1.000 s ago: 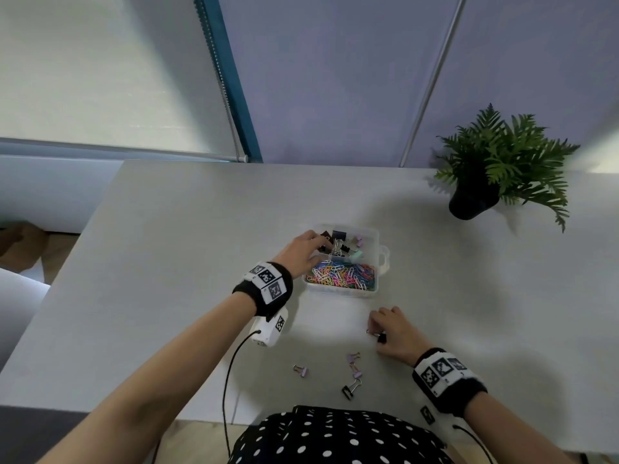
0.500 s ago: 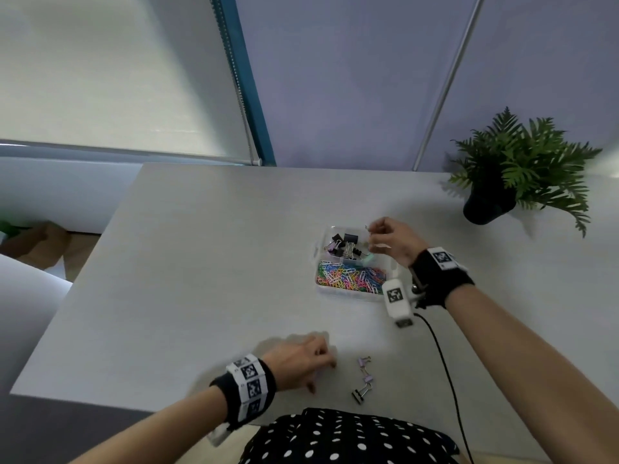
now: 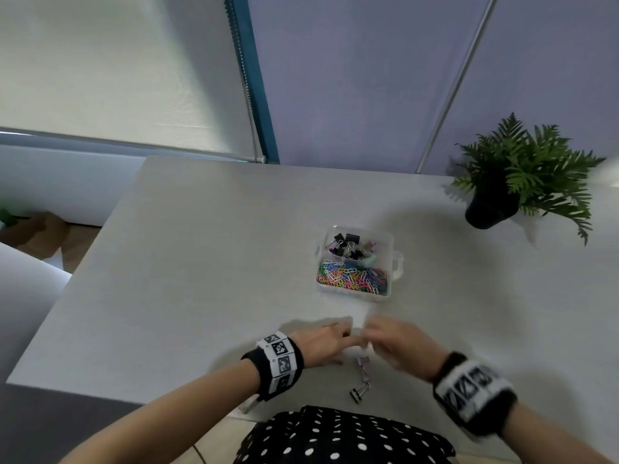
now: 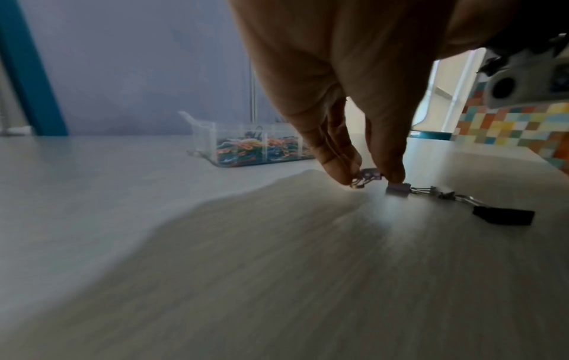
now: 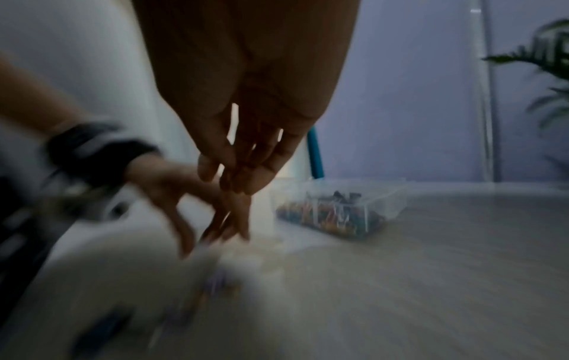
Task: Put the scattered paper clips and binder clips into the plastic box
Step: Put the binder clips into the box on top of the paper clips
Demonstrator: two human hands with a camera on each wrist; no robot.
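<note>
The clear plastic box (image 3: 397, 262) sits mid-table, with binder clips in its far compartment and coloured paper clips in the near one. My left hand (image 4: 366, 171) is low over the table's near edge and pinches a small purple binder clip (image 4: 369, 175) between its fingertips. Just beside it on the table lie a second purple binder clip (image 4: 399, 188) and a black binder clip (image 4: 501, 215), linked in a row; they also show as the loose clips (image 3: 363, 376) in the head view. My right hand (image 3: 371, 336) is blurred, fingers straight and holding nothing, close to the left hand (image 3: 341, 334).
A potted fern (image 3: 522, 182) stands at the table's back right. The box (image 5: 338, 214) lies beyond both hands. The table's near edge (image 3: 134, 398) runs just behind my wrists, with a polka-dot garment (image 3: 335, 437) below it.
My right hand has come back from the box to the near edge beside the left hand. The left hand has shifted right to the loose clips, carrying its purple clip.
</note>
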